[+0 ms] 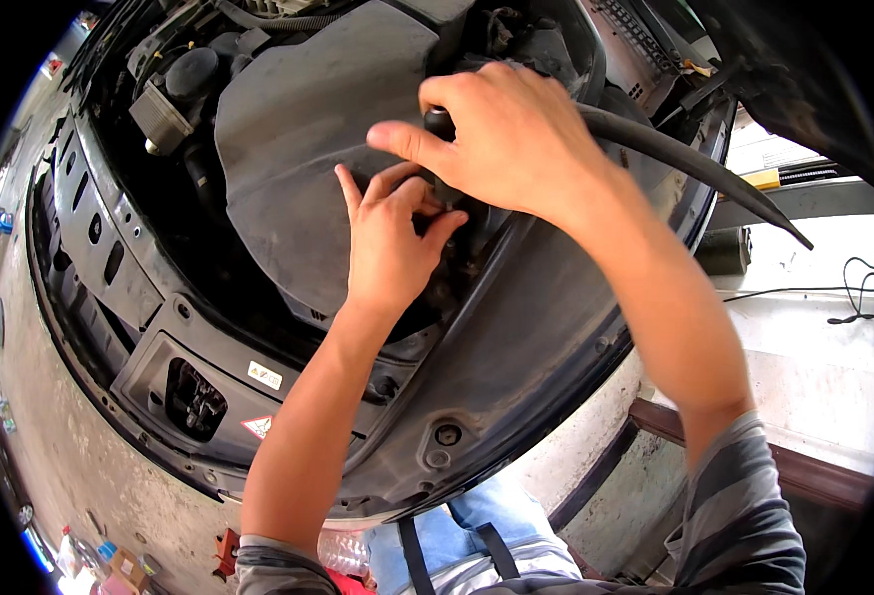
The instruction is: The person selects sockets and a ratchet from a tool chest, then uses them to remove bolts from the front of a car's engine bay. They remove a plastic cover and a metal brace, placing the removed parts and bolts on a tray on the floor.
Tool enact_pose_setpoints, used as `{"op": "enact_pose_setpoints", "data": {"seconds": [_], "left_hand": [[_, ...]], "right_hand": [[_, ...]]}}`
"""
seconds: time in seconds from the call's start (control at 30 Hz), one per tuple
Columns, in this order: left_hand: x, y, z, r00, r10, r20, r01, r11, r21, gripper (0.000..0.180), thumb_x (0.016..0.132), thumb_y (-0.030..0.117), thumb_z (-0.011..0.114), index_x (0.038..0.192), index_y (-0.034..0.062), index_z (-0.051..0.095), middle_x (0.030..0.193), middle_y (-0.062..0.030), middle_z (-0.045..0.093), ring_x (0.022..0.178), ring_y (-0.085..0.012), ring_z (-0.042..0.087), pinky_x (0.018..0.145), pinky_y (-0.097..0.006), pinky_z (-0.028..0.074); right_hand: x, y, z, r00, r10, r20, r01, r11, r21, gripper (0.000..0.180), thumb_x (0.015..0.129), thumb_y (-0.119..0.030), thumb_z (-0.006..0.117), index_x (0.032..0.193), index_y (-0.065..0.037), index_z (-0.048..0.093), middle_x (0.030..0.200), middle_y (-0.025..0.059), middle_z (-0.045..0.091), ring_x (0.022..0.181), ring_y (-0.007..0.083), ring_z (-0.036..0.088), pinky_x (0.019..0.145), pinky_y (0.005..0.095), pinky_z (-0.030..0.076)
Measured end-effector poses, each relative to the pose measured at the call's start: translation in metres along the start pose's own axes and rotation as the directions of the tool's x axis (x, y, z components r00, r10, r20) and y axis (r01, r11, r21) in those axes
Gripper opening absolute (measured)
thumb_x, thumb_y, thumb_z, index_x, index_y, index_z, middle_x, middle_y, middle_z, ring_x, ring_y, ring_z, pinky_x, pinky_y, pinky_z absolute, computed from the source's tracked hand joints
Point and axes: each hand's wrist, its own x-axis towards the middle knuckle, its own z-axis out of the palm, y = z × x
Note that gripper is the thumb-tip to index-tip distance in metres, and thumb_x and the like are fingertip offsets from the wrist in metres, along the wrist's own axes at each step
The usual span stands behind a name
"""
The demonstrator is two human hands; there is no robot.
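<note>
Over the engine bay of a car, my right hand (506,134) is wrapped round the top of an upright black-handled tool (439,124), its thumb stretched out to the left. Just below, my left hand (394,223) pinches the lower part of the same tool between thumb and fingers, with one finger raised apart. The tool's lower end is hidden behind the fingers and in the dark gap below. Beside both hands lies a large grey-black plastic engine cover (308,129).
A black rubber seal strip (695,164) arches loose over the fender at the right. The front panel (199,357) with warning labels curves along the left. A blue cloth (397,545) with black straps is at the bottom. A dark cable (804,292) lies on the white surface at right.
</note>
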Motion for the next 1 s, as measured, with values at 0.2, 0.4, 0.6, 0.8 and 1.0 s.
{"op": "enact_pose_setpoints", "data": {"seconds": [0.2, 0.4, 0.6, 0.8, 1.0], "left_hand": [[-0.003, 0.005, 0.004, 0.999, 0.024, -0.029, -0.022, 0.998, 0.055, 0.025, 0.079, 0.022, 0.078, 0.093, 0.0043, 0.068, 0.085, -0.0032, 0.069, 0.105, -0.0249, 0.057, 0.116, -0.062, 0.01], [-0.001, 0.0, 0.009, 1.0, 0.008, -0.025, -0.008, 1.0, 0.028, 0.017, 0.08, 0.017, 0.076, 0.086, 0.0035, 0.069, 0.096, -0.0036, 0.071, 0.114, -0.0236, 0.055, 0.116, -0.063, 0.013], [0.0, 0.01, 0.006, 0.998, -0.03, -0.05, 0.031, 0.999, 0.021, 0.024, 0.083, 0.025, 0.074, 0.088, 0.001, 0.07, 0.089, -0.0028, 0.071, 0.107, -0.0238, 0.058, 0.117, -0.06, 0.009], [-0.001, 0.001, 0.008, 0.999, 0.01, -0.053, -0.009, 1.0, 0.025, 0.023, 0.08, 0.021, 0.077, 0.087, 0.0028, 0.064, 0.085, -0.003, 0.07, 0.103, -0.0219, 0.059, 0.117, -0.06, 0.013], [0.002, 0.013, 0.006, 0.995, -0.068, -0.075, 0.07, 0.997, 0.025, 0.029, 0.08, 0.022, 0.076, 0.096, 0.002, 0.063, 0.08, -0.0027, 0.067, 0.099, -0.0229, 0.06, 0.117, -0.058, 0.017]], "right_hand": [[0.007, 0.016, -0.017, 0.912, -0.291, 0.289, 0.221, 0.943, 0.251, 0.027, 0.087, -0.029, 0.064, 0.095, -0.003, 0.064, 0.079, 0.0168, 0.066, 0.078, 0.0375, 0.065, 0.072, 0.0458, 0.049], [-0.004, 0.001, -0.024, 0.959, -0.167, 0.23, 0.198, 0.973, -0.12, 0.031, 0.089, -0.03, 0.063, 0.101, -0.002, 0.062, 0.089, 0.0181, 0.066, 0.086, 0.0381, 0.066, 0.075, 0.048, 0.049], [0.016, 0.02, -0.019, 0.865, -0.355, 0.355, 0.255, 0.92, 0.299, 0.019, 0.085, -0.017, 0.059, 0.094, 0.0, 0.062, 0.079, 0.0159, 0.065, 0.073, 0.0361, 0.064, 0.071, 0.0428, 0.05], [0.009, 0.017, -0.01, 0.945, -0.257, 0.201, 0.244, 0.966, 0.085, 0.03, 0.088, -0.028, 0.064, 0.103, -0.002, 0.062, 0.09, 0.0192, 0.066, 0.085, 0.0369, 0.065, 0.077, 0.0435, 0.05], [0.022, 0.016, -0.014, 0.887, -0.282, 0.366, 0.263, 0.959, 0.101, 0.025, 0.088, -0.027, 0.064, 0.095, -0.003, 0.061, 0.085, 0.0168, 0.065, 0.082, 0.0363, 0.063, 0.073, 0.0452, 0.048]]}}
